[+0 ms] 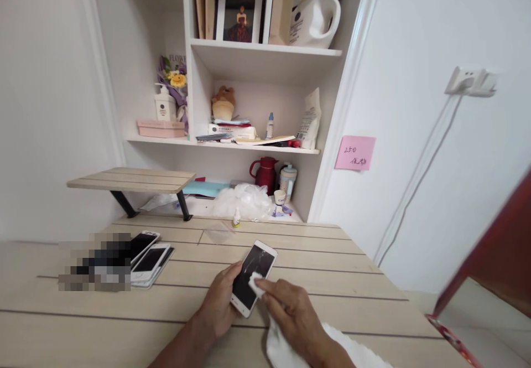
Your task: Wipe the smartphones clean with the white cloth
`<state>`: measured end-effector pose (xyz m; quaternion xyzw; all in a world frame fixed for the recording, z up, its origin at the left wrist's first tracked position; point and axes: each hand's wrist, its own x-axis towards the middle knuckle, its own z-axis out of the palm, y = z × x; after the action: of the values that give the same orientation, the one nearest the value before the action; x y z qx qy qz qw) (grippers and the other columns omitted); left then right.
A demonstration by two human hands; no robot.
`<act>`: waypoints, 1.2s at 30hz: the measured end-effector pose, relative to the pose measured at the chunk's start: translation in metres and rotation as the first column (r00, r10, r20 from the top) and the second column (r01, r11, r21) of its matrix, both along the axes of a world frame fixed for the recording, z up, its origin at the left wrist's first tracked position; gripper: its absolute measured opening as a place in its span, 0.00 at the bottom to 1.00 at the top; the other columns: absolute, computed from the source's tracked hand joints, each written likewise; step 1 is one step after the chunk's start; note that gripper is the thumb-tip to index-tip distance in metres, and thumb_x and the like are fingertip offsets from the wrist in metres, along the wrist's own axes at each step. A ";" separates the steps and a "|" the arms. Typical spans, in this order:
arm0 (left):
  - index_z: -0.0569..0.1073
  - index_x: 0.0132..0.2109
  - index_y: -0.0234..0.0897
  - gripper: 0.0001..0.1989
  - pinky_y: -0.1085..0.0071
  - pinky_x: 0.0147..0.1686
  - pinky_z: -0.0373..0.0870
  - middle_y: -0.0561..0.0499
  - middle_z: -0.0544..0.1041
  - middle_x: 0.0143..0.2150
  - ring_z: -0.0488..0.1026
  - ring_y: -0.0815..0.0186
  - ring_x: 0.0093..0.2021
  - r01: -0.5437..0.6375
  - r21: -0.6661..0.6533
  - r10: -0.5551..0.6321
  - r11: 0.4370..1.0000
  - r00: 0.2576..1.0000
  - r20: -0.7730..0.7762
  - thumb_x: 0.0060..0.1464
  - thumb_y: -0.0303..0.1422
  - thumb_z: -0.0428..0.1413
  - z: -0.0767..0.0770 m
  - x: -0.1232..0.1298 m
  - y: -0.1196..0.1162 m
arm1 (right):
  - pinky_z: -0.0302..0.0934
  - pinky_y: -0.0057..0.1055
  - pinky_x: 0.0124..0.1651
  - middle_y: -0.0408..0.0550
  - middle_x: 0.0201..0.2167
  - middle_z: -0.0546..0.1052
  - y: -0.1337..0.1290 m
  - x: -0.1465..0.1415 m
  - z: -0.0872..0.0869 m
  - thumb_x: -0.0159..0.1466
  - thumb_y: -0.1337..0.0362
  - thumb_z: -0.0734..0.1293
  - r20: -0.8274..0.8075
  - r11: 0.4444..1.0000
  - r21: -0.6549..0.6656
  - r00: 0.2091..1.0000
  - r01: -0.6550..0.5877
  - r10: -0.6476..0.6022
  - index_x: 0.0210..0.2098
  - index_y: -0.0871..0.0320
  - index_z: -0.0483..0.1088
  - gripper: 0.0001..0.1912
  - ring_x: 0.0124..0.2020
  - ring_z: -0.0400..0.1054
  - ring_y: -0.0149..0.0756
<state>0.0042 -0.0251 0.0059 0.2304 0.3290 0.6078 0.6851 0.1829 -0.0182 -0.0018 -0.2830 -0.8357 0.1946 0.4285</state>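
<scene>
My left hand (218, 301) grips a white-framed smartphone (254, 274) by its edges, tilted up off the table with its dark, smeared screen facing up. My right hand (290, 315) lies across the screen and pinches a fold of white cloth (256, 285) against it. The rest of that cloth (290, 348) trails down past my right wrist. Two more phones, a black one (143, 245) and one in a white case (149, 263), lie to the left on the pale striped wooden table (332, 279). Next to them, a pixelated patch hides whatever is there.
A low wooden riser (130, 180) stands on black legs at the back left. Behind it, white shelves hold a red thermos flask (263, 171), a crumpled plastic bag (243, 202), bottles and papers. A pink sticky note (355, 153) and a wall socket (470, 81) are on the right wall. A red-framed object (485, 246) intrudes at the right.
</scene>
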 end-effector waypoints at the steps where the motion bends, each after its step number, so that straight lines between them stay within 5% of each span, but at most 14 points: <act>1: 0.76 0.37 0.33 0.10 0.71 0.29 0.70 0.48 0.81 0.29 0.77 0.65 0.26 0.005 -0.016 -0.005 1.000 1.000 -0.010 0.50 0.35 0.63 0.000 0.001 0.000 | 0.67 0.28 0.36 0.48 0.32 0.79 0.004 0.003 -0.001 0.70 0.59 0.59 -0.049 0.998 -0.008 0.997 0.057 -0.057 0.53 0.52 0.74 0.17 0.31 0.73 0.35; 5: 0.75 0.37 0.33 0.09 0.70 0.28 0.72 0.47 0.81 0.29 0.77 0.63 0.26 0.015 -0.085 -0.019 0.996 0.999 -0.044 0.51 0.34 0.62 -0.004 0.003 -0.001 | 0.68 0.30 0.36 0.50 0.32 0.80 0.006 0.007 0.002 0.70 0.57 0.59 -0.165 0.987 -0.045 0.973 0.153 -0.159 0.52 0.54 0.74 0.18 0.31 0.74 0.37; 10: 0.75 0.35 0.32 0.07 0.74 0.27 0.70 0.49 0.79 0.27 0.75 0.68 0.25 0.025 -0.099 -0.027 0.995 0.999 -0.024 0.53 0.33 0.61 -0.005 0.002 0.001 | 0.67 0.27 0.36 0.46 0.31 0.79 -0.004 0.000 0.010 0.69 0.60 0.61 -0.041 0.996 -0.047 0.996 -0.077 0.075 0.48 0.52 0.77 0.14 0.30 0.73 0.34; 17: 0.74 0.37 0.35 0.08 0.76 0.18 0.67 0.51 0.78 0.23 0.75 0.67 0.21 0.050 -0.233 -0.080 0.971 0.990 -0.118 0.54 0.35 0.60 0.005 0.004 -0.005 | 0.70 0.34 0.47 0.51 0.43 0.81 0.011 0.015 0.006 0.69 0.57 0.61 -0.259 0.978 -0.070 0.944 0.195 -0.207 0.52 0.52 0.74 0.17 0.42 0.76 0.40; 26: 0.74 0.38 0.33 0.11 0.79 0.13 0.62 0.52 0.77 0.22 0.73 0.69 0.17 0.078 -0.263 -0.127 0.962 0.976 -0.175 0.55 0.38 0.59 0.004 0.005 -0.004 | 0.65 0.42 0.57 0.52 0.53 0.76 0.009 0.016 0.008 0.69 0.57 0.61 -0.311 0.968 -0.132 0.918 0.213 -0.245 0.55 0.54 0.72 0.18 0.54 0.70 0.45; 32: 0.73 0.33 0.32 0.09 0.79 0.17 0.66 0.52 0.77 0.22 0.73 0.70 0.18 0.019 -0.244 -0.045 0.970 0.994 -0.103 0.55 0.35 0.59 0.006 0.005 -0.003 | 0.68 0.29 0.35 0.48 0.31 0.78 -0.006 -0.003 0.003 0.70 0.63 0.60 -0.126 0.993 0.118 0.992 0.032 -0.017 0.54 0.54 0.72 0.16 0.30 0.73 0.35; 36: 0.74 0.37 0.33 0.11 0.79 0.15 0.65 0.52 0.78 0.22 0.74 0.69 0.17 0.023 -0.270 -0.061 0.963 0.989 -0.134 0.54 0.37 0.61 0.009 0.004 -0.005 | 0.67 0.29 0.36 0.47 0.32 0.77 -0.002 0.002 0.006 0.70 0.63 0.59 -0.147 0.988 0.128 0.987 0.087 -0.068 0.55 0.52 0.71 0.16 0.31 0.72 0.35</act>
<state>0.0086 -0.0302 0.0145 0.1850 0.4508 0.5252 0.6977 0.1847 -0.0206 0.0044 -0.2715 -0.8025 0.1410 0.5122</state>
